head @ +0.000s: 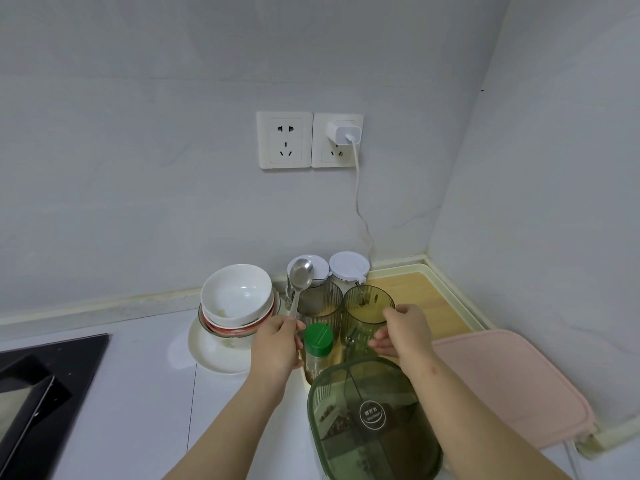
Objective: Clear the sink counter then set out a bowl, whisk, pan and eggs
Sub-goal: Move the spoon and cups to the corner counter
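Spoon [300,277] upright, pinched by left hand [277,341]; right hand [403,330] grips green cup [365,304].

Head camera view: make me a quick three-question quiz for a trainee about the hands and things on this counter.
1. True or false: the left hand holds a spoon.
2. What does the right hand grip? A) a green see-through cup B) a whisk C) an egg
3. Fill in: the small bottle has a ___ cap.
Key: 1 true; 2 A; 3 green.
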The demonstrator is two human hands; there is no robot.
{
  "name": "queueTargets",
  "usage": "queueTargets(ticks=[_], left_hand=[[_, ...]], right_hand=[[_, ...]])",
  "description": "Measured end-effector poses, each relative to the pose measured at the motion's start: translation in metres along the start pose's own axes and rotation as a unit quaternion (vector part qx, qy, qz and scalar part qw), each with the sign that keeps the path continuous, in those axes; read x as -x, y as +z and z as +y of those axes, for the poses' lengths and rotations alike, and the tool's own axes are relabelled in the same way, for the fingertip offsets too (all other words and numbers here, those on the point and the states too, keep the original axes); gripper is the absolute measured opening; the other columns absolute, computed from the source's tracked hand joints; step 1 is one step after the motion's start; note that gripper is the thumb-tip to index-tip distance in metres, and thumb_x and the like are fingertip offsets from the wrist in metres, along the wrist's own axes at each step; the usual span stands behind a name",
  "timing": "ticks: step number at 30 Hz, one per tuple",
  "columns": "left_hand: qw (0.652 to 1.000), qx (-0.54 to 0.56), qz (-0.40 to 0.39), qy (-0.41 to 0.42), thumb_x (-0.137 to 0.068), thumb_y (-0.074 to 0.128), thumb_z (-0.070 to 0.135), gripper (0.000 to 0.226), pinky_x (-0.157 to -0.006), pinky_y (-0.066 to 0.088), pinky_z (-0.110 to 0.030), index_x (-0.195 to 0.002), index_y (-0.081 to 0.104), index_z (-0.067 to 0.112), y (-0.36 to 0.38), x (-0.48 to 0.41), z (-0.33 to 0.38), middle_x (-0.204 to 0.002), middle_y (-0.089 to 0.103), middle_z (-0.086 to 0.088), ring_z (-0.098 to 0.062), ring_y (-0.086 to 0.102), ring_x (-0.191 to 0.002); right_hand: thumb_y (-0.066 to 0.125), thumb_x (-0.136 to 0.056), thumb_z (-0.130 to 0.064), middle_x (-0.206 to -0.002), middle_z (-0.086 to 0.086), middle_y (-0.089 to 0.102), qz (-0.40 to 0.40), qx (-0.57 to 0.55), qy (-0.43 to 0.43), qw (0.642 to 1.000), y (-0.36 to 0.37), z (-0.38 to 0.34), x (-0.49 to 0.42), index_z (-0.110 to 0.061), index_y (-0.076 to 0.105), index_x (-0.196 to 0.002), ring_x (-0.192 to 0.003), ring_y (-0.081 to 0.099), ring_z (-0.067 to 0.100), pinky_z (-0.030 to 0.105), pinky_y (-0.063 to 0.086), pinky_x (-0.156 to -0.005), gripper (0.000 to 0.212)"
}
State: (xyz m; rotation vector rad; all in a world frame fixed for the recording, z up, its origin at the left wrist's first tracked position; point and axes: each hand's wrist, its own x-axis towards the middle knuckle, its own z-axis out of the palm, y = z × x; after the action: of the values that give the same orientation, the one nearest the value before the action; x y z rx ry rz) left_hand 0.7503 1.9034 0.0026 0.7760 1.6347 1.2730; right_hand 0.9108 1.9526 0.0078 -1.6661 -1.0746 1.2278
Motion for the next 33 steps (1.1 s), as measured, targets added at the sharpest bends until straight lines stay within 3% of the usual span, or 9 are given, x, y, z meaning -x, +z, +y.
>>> queueTargets(ticks=[8, 12, 16, 21, 23, 26, 33], left_hand=[[1.0, -0.002, -0.004, -0.003, -0.098, 0.037, 0.012, 0.028, -0.045, 0.034, -0.023, -0.079, 0.057, 0.007, 0.001, 0.003, 0.004, -0.056, 0.041, -0.004, -0.014, 0.036, -0.047], [1.0, -0.009, -0.007, -0.011, -0.098, 0.037, 0.012, 0.03, -0.049, 0.038, -0.024, -0.077, 0.057, 0.009, -0.003, 0.007, 0.009, -0.054, 0.041, -0.003, -0.013, 0.036, -0.047], [0.999, -0.029, -0.02, -0.012, -0.096, 0.04, 0.009, 0.025, -0.046, 0.032, -0.02, -0.08, 0.059, 0.009, -0.017, 0.006, 0.023, -0.051, 0.042, -0.002, -0.01, 0.032, -0.038], [0.99, -0.133, -0.054, -0.011, -0.096, 0.043, 0.011, 0.025, -0.049, 0.037, -0.021, -0.075, 0.056, 0.013, -0.036, -0.002, 0.037, -0.043, 0.05, 0.001, -0.014, 0.036, -0.047], [0.986, -0.153, -0.07, -0.005, -0.095, 0.041, 0.007, 0.02, -0.047, 0.037, -0.019, -0.085, 0.056, 0.013, -0.039, -0.003, 0.045, -0.039, 0.051, 0.005, -0.014, 0.035, -0.047], [0.981, -0.167, -0.101, -0.001, -0.092, 0.036, 0.001, 0.024, -0.046, 0.038, -0.019, -0.098, 0.052, 0.017, -0.041, -0.004, 0.058, -0.045, 0.054, 0.0, -0.014, 0.037, -0.046], [0.98, -0.132, -0.149, 0.014, -0.087, 0.042, -0.001, 0.018, -0.054, 0.039, -0.023, -0.079, 0.054, 0.009, -0.034, -0.003, 0.082, -0.067, 0.07, -0.004, -0.014, 0.052, -0.051]], right_hand=[[0.036, -0.1, -0.016, -0.071, 0.01, 0.066, -0.064, 0.054, 0.033, 0.996, 0.005, -0.002, 0.001, -0.001, 0.013, -0.148, -0.069, 0.064, 0.022, 0.033, 0.054, -0.072, 0.055], [0.041, -0.099, -0.019, -0.072, 0.012, 0.062, -0.042, 0.019, 0.014, 0.999, 0.0, -0.002, 0.005, -0.01, 0.007, -0.149, -0.055, 0.058, 0.019, 0.025, 0.049, -0.051, 0.061], [0.043, -0.096, -0.012, -0.067, 0.008, 0.049, 0.023, -0.026, -0.007, 0.999, -0.005, 0.005, 0.002, -0.017, 0.014, -0.148, -0.049, 0.045, 0.016, 0.021, 0.043, -0.037, 0.059], [0.043, -0.096, -0.011, -0.07, 0.007, 0.048, 0.029, -0.018, -0.004, 0.999, -0.002, 0.011, -0.002, -0.014, 0.022, -0.143, -0.051, 0.047, 0.015, 0.021, 0.044, -0.038, 0.051], [0.042, -0.096, -0.01, -0.07, 0.007, 0.049, 0.026, -0.011, -0.007, 1.0, -0.001, 0.012, -0.003, -0.014, 0.025, -0.142, -0.053, 0.047, 0.015, 0.022, 0.045, -0.04, 0.049], [0.042, -0.096, -0.011, -0.07, 0.007, 0.049, 0.02, -0.003, -0.005, 1.0, -0.001, 0.013, -0.004, -0.013, 0.03, -0.139, -0.054, 0.049, 0.015, 0.024, 0.047, -0.046, 0.045], [0.044, -0.096, -0.014, -0.07, 0.007, 0.049, 0.014, -0.009, -0.003, 1.0, -0.003, 0.013, -0.003, -0.012, 0.034, -0.134, -0.055, 0.049, 0.015, 0.023, 0.049, -0.046, 0.039]])
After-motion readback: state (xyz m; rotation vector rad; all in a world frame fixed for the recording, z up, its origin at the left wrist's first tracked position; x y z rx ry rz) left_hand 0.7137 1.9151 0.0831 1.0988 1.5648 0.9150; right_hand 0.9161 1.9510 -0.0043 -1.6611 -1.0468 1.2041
